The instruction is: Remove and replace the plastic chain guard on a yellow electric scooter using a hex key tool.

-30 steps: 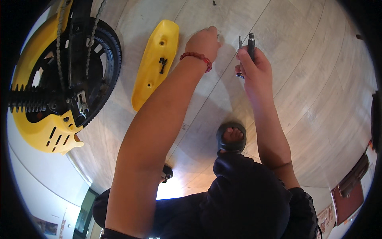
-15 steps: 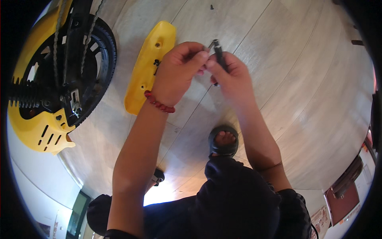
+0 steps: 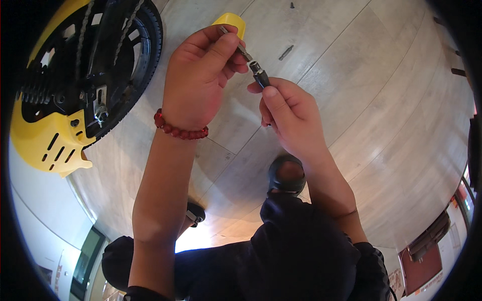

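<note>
My left hand point(image 3: 198, 83) pinches a slim metal bit point(image 3: 242, 51) between thumb and fingers, its end almost meeting the socket tip of a black tool point(image 3: 260, 77). My right hand point(image 3: 286, 113) grips that tool from below. Behind my left hand, the yellow plastic panel point(image 3: 231, 20) is mostly hidden. A short metal bit point(image 3: 286, 53) lies on the floor beyond my hands, and a small dark screw point(image 3: 292, 5) lies farther off.
At left stands a wheel point(image 3: 145, 70) with black tire, chain and coil spring point(image 3: 37, 85), under a yellow fender point(image 3: 45, 143). My sandalled feet point(image 3: 286, 173) are below my hands. Dark reddish furniture point(image 3: 420, 271) is at lower right.
Both hands have come together. My left hand now holds a bit against the tool's tip, and a short bit has appeared on the floor. The view shifted, moving the wheel higher.
</note>
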Tool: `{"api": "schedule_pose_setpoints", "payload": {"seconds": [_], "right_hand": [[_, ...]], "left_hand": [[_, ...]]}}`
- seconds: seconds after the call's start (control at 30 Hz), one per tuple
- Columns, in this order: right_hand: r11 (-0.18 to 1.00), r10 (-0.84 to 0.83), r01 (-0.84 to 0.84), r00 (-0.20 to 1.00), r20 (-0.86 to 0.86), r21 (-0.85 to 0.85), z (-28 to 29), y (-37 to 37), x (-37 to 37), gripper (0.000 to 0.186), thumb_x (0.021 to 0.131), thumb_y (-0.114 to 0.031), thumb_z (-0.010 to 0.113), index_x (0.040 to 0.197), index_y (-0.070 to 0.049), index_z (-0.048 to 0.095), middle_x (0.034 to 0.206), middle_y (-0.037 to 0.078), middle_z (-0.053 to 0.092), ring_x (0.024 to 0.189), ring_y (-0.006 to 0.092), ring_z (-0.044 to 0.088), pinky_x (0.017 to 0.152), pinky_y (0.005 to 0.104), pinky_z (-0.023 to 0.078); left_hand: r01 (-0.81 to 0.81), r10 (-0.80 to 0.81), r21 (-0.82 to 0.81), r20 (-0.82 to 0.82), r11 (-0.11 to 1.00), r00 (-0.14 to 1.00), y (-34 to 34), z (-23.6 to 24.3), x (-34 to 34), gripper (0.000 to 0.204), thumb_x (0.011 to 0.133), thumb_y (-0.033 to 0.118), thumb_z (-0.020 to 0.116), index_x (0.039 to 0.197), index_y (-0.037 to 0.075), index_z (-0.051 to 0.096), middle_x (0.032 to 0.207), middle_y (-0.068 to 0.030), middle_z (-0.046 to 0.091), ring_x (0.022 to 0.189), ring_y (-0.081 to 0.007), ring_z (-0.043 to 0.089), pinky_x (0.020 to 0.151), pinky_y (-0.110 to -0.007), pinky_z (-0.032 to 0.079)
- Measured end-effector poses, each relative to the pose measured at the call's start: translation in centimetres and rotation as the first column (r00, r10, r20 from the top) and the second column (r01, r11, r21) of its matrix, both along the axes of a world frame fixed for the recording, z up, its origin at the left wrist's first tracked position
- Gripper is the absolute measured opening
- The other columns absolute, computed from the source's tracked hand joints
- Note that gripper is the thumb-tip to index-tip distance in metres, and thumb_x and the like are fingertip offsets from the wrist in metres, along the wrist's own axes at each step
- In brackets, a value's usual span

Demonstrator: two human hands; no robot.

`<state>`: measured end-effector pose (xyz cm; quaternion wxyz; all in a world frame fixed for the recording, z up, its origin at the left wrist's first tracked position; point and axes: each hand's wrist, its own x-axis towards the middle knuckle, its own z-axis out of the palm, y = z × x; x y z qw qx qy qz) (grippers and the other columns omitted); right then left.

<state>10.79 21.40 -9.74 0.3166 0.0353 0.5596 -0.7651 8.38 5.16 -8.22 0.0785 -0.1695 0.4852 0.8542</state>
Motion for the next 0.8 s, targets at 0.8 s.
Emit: {"api": "schedule_pose_setpoints", "payload": {"seconds": [0.8], "right_hand": [[0.983,0.075,-0.03,0.966,0.248,-0.179,1.7,-1.3,-0.7,0.027,0.094,-0.022,0.044,0.098,0.001,0.058,0.058,-0.004,0.041,0.047,0.0036,0.034,0.045,0.0196,0.034]], "left_hand": [[0.063,-0.065,-0.15,-0.007,0.987,0.998,-1.1,0.3,0.9,0.023,0.095,0.022,0.045,0.093,0.002,0.058,0.081,-0.0021,0.058,0.07,-0.0075,0.052,0.066,-0.021,0.043]]}}
